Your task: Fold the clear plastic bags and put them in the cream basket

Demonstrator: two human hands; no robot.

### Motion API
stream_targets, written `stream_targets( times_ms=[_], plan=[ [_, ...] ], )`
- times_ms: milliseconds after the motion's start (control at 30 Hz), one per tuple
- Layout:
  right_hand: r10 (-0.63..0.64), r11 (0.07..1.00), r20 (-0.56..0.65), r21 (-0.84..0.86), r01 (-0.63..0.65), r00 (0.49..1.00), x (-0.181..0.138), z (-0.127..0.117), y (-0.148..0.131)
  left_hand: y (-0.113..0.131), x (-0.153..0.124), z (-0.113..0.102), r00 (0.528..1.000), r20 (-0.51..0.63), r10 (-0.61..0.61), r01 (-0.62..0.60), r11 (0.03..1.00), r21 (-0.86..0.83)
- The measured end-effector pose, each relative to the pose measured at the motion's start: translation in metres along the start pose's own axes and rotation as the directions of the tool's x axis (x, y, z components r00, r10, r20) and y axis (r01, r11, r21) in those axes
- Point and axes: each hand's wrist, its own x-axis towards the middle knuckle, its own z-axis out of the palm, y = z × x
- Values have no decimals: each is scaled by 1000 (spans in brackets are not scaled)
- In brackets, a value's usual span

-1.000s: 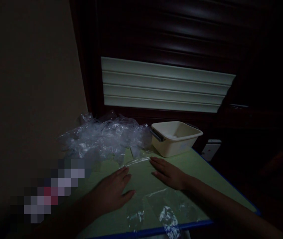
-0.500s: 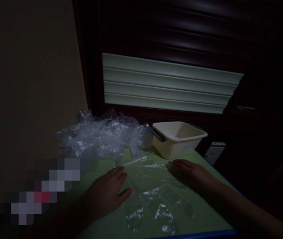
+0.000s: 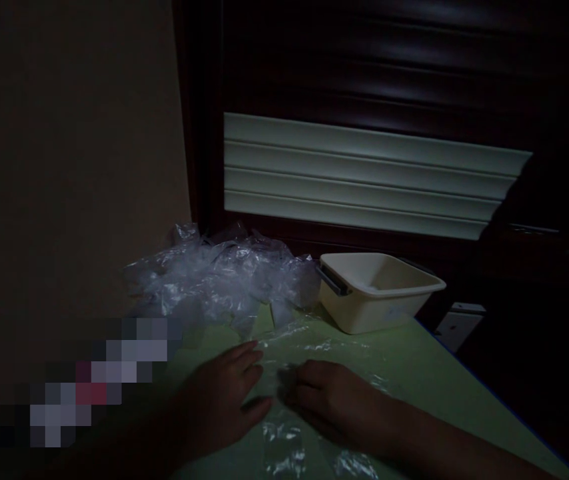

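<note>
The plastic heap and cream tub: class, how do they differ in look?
The plastic heap is translucent and shiny; the cream tub is opaque. The plastic heap is crumpled, the cream tub boxy and smooth-edged. The cream tub has dark handles; the plastic heap shows none. Both sit far back on the green tabletop.

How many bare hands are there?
2: the bare left hand at the left edge of the clear, crinkled plastic film; the bare right hand over it. No others show.
</note>
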Motion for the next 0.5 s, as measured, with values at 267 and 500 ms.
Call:
stream_targets(
  times_ms=[267,500],
  plan=[
    [105,961,-99,265,-75,990,-24,-1,24,11,7,-12,953,-77,292,-296,954,-52],
    [-115,984,-371,83,157,921,-31,15,18,14,4,-4,983,-38,182,-186,956,-226]
  ],
)
